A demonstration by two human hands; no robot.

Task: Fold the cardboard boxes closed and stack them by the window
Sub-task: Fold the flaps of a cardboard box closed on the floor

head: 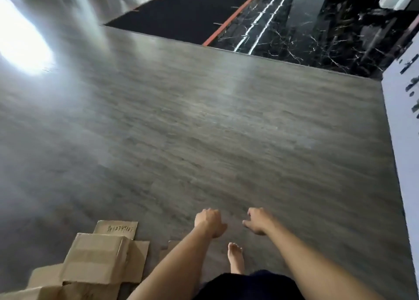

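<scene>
Head view, looking forward and down over a grey wood-grain floor (pixel 204 129).

Left hand (pixel 209 222): extended forward above the floor, back of hand up, fingers (pixel 207 211) curled downward and close together. Empty; no contact with any cardboard.

Right hand (pixel 257 220): extended forward beside the left, apart from it, palm down. Fingers (pixel 251 212) loosely bent and slightly spread, thumb pointing toward the left hand. Empty.

Both forearms bare, entering from the bottom edge. One bare foot (pixel 235 256) planted on the floor between the forearms, above a dark garment (pixel 249 286) at the bottom edge.

Cardboard boxes (pixel 95 259): grouped on the floor at the lower left, to the left of the left forearm and not touching it. One folded box on top of the group, tilted, with a lighter band of tape across its upper face. Further cardboard below and left of it, cut off by the frame edge. Flat cardboard flap (pixel 116 228) with handwritten digits lying just behind the top box; digits too blurred to read.

Bright glare patch (pixel 22 39) on the floor at the upper left. Black mat (pixel 181 12) with an orange edge strip at the top centre, adjoining black veined marble (pixel 294 27). White panel (pixel 405 118) with dark markings along the right edge.
</scene>
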